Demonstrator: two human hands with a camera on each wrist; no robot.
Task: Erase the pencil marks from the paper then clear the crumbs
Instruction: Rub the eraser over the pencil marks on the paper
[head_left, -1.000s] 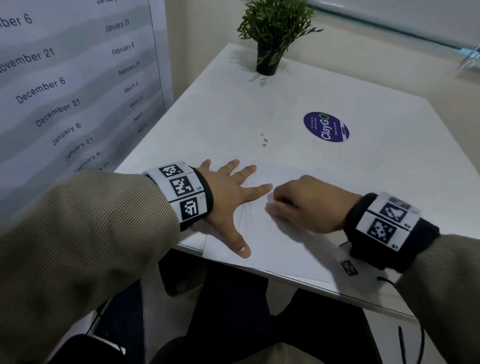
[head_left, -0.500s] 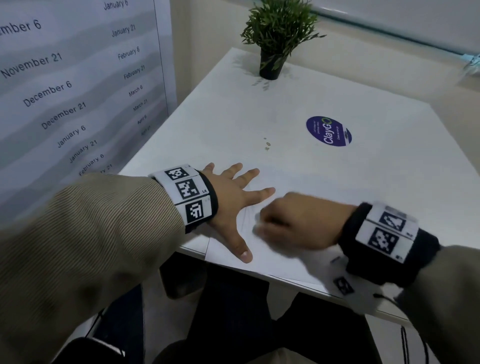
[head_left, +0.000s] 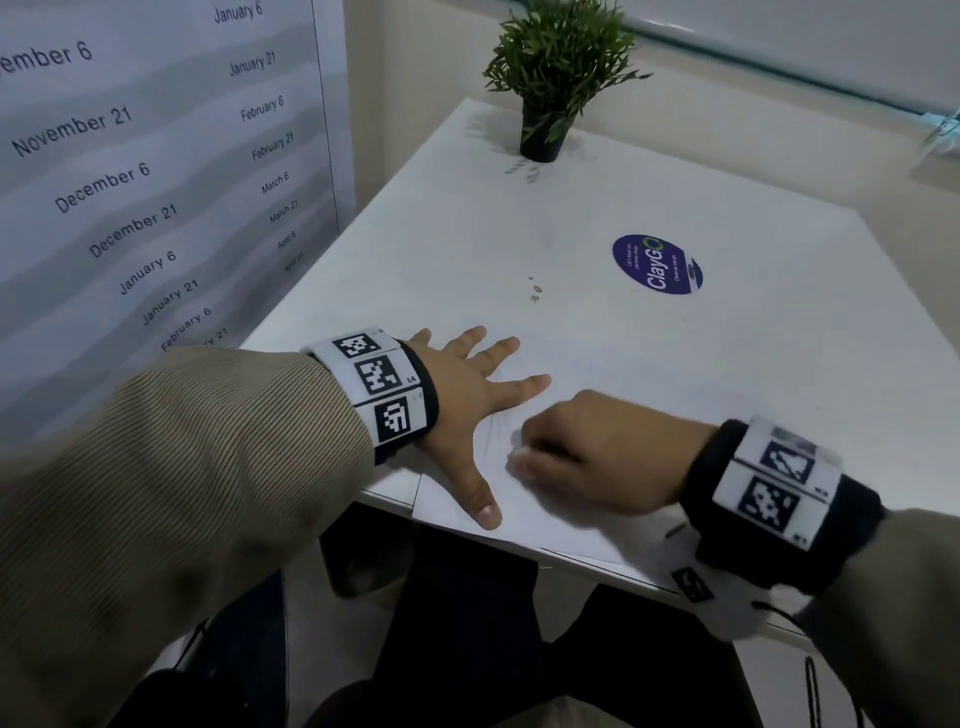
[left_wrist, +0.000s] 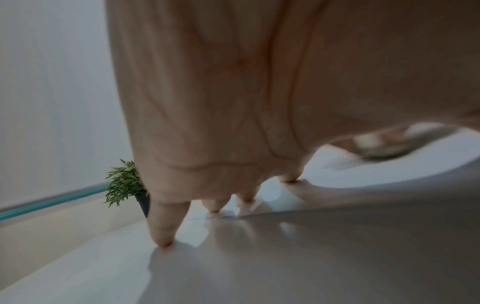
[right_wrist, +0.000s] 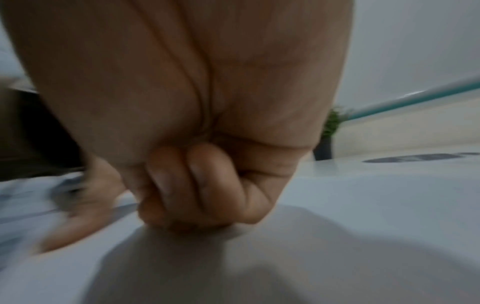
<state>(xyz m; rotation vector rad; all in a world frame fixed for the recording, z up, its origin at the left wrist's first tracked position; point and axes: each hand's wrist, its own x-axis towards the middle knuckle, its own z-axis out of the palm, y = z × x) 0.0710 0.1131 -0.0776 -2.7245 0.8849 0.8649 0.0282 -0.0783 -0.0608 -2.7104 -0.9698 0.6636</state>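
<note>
At far left, a wall poster (head_left: 156, 171) printed with dates is hanging beside the white table (head_left: 779, 374). The left hand (head_left: 467, 400) is lying palm-down with fingers straight and spread, pressing on the left part of the paper (head_left: 545, 514); the left-wrist view is showing its fingertips (left_wrist: 163, 240) touching the surface. The paper is lying at the table's near edge, its near margin overhanging slightly. Faint pencil marks (head_left: 493, 431) are showing on the sheet in the gap between the left thumb and index finger, just left of the right hand (head_left: 597, 457). The right hand is resting knuckles-up on the paper, its fingers curled tightly together (right_wrist: 192, 185); a small pale object at its fingertips (head_left: 517, 457) is touching the sheet beside the marks, but blur is keeping it from being identified, so what the hand is clamping cannot be told. A few small crumbs (head_left: 535, 291) are lying on the bare table beyond the paper, well apart from both hands. Farther right, a round purple sticker (head_left: 657, 265) is adhering to the tabletop, and a potted plant (head_left: 550, 78) is standing at the far edge.
</note>
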